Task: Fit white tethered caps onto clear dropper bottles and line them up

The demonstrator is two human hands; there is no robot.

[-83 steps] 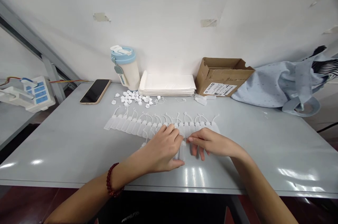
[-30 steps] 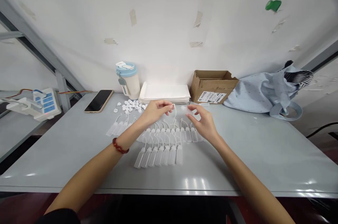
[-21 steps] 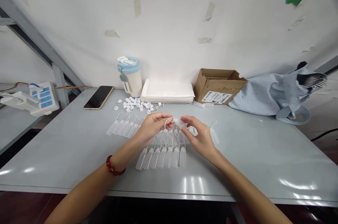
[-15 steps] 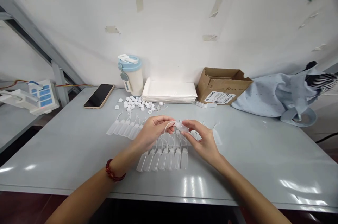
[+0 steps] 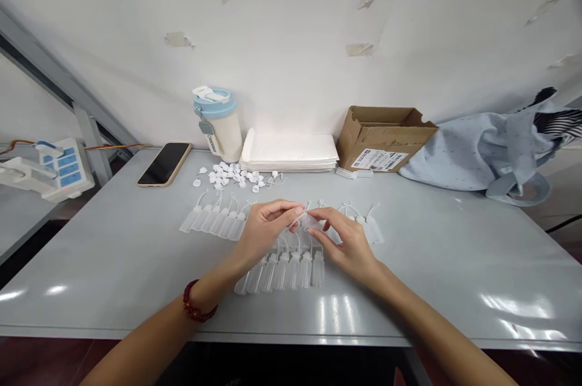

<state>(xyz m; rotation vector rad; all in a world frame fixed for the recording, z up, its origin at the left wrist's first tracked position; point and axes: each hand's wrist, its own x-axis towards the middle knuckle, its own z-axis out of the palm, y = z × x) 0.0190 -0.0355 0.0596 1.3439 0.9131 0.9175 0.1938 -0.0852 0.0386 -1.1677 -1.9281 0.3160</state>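
Between my hands, above the table, is a small translucent plastic bottle (image 5: 311, 222). My right hand (image 5: 348, 242) grips its body between thumb and fingers. At the bottle's top end, the thumb and fingers of my left hand (image 5: 266, 225) are pinched together on the cap, which they mostly hide. Below my hands lies a front row of similar bottles (image 5: 282, 272) with thin cap straps looping up. Another row of bottles (image 5: 213, 220) runs behind, partly covered by my hands. Farther back is a pile of small white caps (image 5: 226, 175).
Along the wall stand a blue-lidded cup (image 5: 222, 125), a stack of white envelope-like packets (image 5: 291, 153) and an open cardboard box (image 5: 386, 140). A phone (image 5: 165, 164) lies at the left. A light-blue cloth bag (image 5: 473, 153) rests at the right, and a power strip (image 5: 68, 171) is far left.
My hands have drawn slightly closer together around the bottle, and its strap no longer shows as a loop beside my left hand. The camera view has shifted a little.
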